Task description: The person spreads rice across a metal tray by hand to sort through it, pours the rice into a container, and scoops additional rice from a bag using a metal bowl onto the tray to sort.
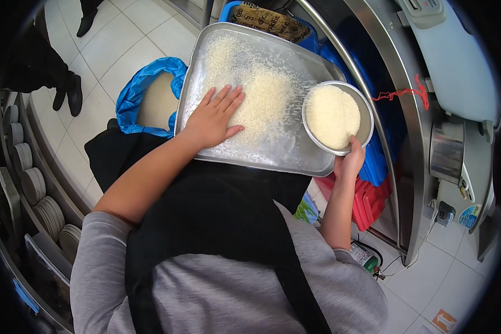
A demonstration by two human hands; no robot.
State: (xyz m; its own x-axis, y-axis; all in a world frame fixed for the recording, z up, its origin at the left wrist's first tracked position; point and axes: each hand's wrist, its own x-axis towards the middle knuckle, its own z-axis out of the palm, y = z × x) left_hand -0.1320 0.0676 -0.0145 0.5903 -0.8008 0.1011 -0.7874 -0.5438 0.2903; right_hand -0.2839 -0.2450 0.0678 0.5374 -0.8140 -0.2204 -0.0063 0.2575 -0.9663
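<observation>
My left hand [216, 116] lies flat with its fingers spread, over the left part of a metal tray [284, 159], at the edge of a heap of white rice [266, 92]. More grains are scattered thinly across the tray. At the tray's right end is a round metal bowl [363, 133] with a mound of rice in it. The bowl's near rim is gripped by my right hand [351, 158], thumb on the inside and fingers hidden underneath. A blue bag [129, 106] holding rice stands open just left of the tray.
Stacked plates [50, 217] fill the shelves at the left. Another person's dark shoes [74, 94] are on the tiled floor at upper left. A curved metal rail [367, 94], blue crates [379, 161] and a red crate [367, 203] lie at the right, near a metal pot [447, 151].
</observation>
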